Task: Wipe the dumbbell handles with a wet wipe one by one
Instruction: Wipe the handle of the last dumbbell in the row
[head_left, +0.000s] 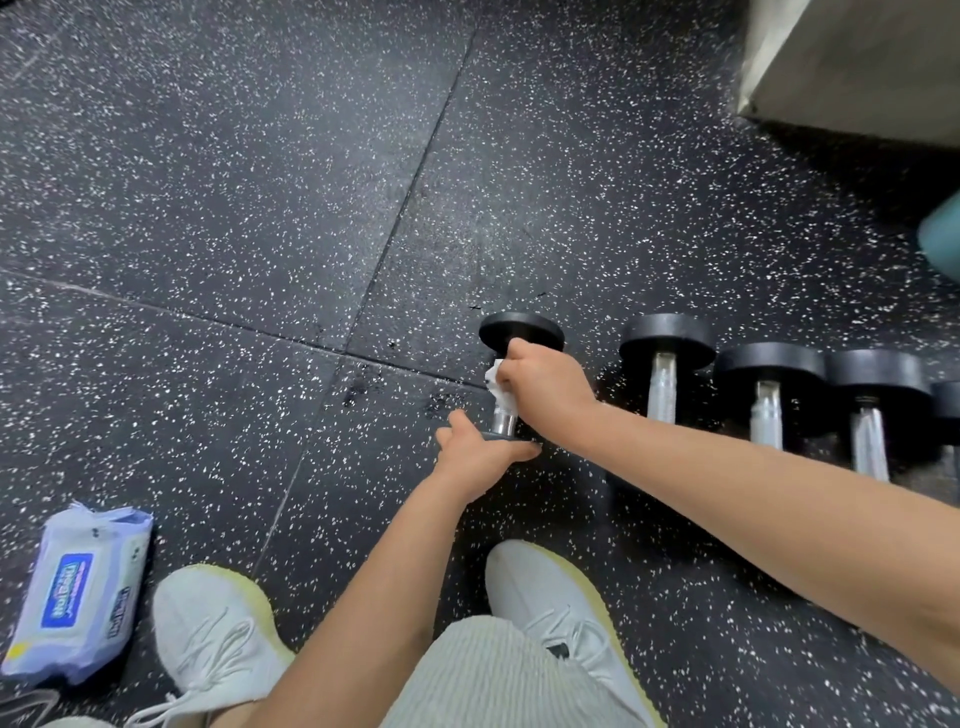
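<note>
A black dumbbell (519, 330) with a chrome handle lies on the speckled floor at the left end of a row. My right hand (545, 387) is closed around its handle with a white wet wipe (497, 387) pressed against the metal. My left hand (480, 452) grips the near weight head, which it mostly hides. Three more dumbbells (667, 343) (769, 366) (878, 379) lie side by side to the right, handles bare.
A blue and white wet wipe pack (78, 592) lies on the floor at lower left. My two white shoes (218, 634) (550, 587) stand close below. A pale block (852, 67) sits at the upper right, and a teal object (940, 234) at the right edge.
</note>
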